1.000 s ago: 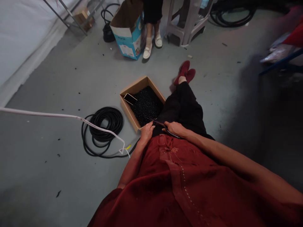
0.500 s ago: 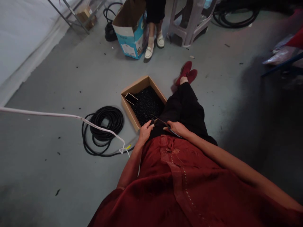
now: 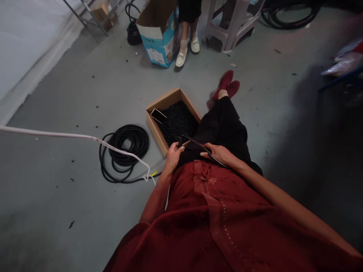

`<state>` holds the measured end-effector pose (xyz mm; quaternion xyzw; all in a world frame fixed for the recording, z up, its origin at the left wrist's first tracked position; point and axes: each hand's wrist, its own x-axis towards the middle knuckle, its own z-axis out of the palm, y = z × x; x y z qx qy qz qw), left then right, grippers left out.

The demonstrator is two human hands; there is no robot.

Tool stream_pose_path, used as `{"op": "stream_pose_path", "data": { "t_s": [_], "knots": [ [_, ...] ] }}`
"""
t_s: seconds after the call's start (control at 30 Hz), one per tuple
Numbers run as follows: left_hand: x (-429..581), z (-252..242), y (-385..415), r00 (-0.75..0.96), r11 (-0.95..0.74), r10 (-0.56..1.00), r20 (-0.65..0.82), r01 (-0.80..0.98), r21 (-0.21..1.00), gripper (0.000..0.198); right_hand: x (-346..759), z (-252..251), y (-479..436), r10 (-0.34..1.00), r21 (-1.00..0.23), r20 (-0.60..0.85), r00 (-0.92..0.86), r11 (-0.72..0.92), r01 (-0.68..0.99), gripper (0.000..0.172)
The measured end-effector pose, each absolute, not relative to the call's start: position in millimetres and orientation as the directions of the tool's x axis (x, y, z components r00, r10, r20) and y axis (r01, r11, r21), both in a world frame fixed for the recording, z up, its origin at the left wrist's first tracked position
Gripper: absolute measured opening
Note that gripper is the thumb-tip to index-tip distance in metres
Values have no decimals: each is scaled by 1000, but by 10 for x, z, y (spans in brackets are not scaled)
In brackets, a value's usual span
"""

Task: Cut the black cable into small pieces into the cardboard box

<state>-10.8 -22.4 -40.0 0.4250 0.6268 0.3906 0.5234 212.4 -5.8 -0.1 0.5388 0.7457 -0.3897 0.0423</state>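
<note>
My left hand [image 3: 172, 155] is closed round the end of a black hose [image 3: 179, 142], held upright at the near edge of a cardboard box [image 3: 154, 126]. My right hand [image 3: 218, 153] grips dark long-bladed scissors [image 3: 198, 144], whose blades point left toward the hose end. The box is full of small black cut pieces [image 3: 177, 122], and a phone [image 3: 158, 115] leans in its left corner. The hose trails down to a black coil [image 3: 124, 149] on the floor at my left. My legs in black trousers stretch out past the box.
A white cord [image 3: 70, 136] runs in from the left over the coil. Another person's feet in white shoes [image 3: 187, 51] stand by a blue and white carton [image 3: 159, 30] at the top. A plastic stool [image 3: 229, 26] and more black hose [image 3: 289, 17] lie beyond.
My left hand has lifted the hose end slightly, and the scissors in my right hand have swung up and opened toward it. The view has shifted a little.
</note>
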Motion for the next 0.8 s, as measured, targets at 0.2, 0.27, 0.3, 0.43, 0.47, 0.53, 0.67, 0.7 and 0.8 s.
{"op": "stream_pose_path", "data": {
  "t_s": [0.2, 0.27, 0.3, 0.43, 0.47, 0.53, 0.67, 0.7, 0.8],
  "knots": [
    [-54, -347, -248, -136, 359, 931, -337, 200, 911, 40, 2130, 68, -84, 770, -537, -448, -454, 174, 825, 53],
    [-54, -357, -252, -132, 362, 931, -340, 212, 908, 43, 2129, 79, -93, 769, -540, -438, -466, 189, 820, 55],
    [-56, -362, -252, -122, 355, 934, -336, 216, 909, 44, 2128, 83, -97, 767, -540, -436, -470, 195, 819, 55],
    [-49, -364, -243, -106, 334, 942, -319, 209, 919, 43, 2114, 102, -102, 757, -521, -445, -478, 215, 826, 58],
    [-41, -360, -240, -113, 339, 940, -322, 206, 918, 43, 2109, 108, -100, 755, -514, -449, -477, 218, 830, 58],
    [-22, -347, -235, -124, 352, 935, -332, 215, 911, 42, 2100, 124, -97, 751, -502, -457, -476, 225, 835, 58],
    [-1, -320, -231, -105, 335, 942, -318, 248, 909, 37, 2084, 154, -96, 755, -500, -446, -481, 235, 833, 57],
    [-1, -317, -231, -96, 321, 947, -307, 255, 912, 37, 2081, 159, -97, 755, -501, -446, -480, 234, 833, 57],
    [-5, -318, -236, -74, 288, 958, -279, 291, 912, 36, 2076, 163, -102, 757, -502, -452, -472, 222, 836, 57]
  ]
}}
